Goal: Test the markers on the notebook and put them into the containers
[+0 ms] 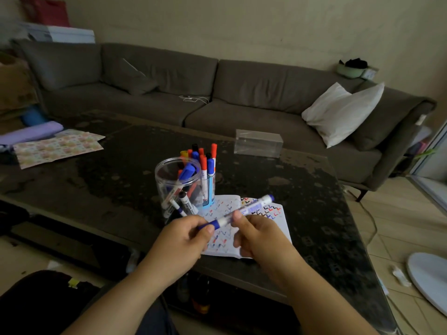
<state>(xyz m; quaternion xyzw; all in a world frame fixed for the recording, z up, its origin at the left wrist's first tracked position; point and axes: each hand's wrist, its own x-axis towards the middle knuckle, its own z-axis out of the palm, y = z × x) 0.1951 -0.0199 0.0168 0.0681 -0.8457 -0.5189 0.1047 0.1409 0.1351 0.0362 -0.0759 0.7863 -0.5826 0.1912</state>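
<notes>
I hold one blue marker point(249, 209) slantwise above the open notebook point(281, 227). My left hand point(186, 234) pinches its blue cap end and my right hand point(257, 234) grips the white barrel. The notebook's pages carry several red, blue and black test squiggles. Behind my left hand stands a clear round jar point(177, 187) with several markers inside. Right behind the jar, a light blue holder point(209, 189) is packed with upright red, blue and black markers.
The dark coffee table point(121, 180) also carries a clear rectangular box point(258, 142) at the back and patterned paper sheets point(58, 147) at the left. A grey sofa point(217, 93) with a white pillow point(343, 112) lies beyond. A white fan base point(430, 279) sits on the floor, right.
</notes>
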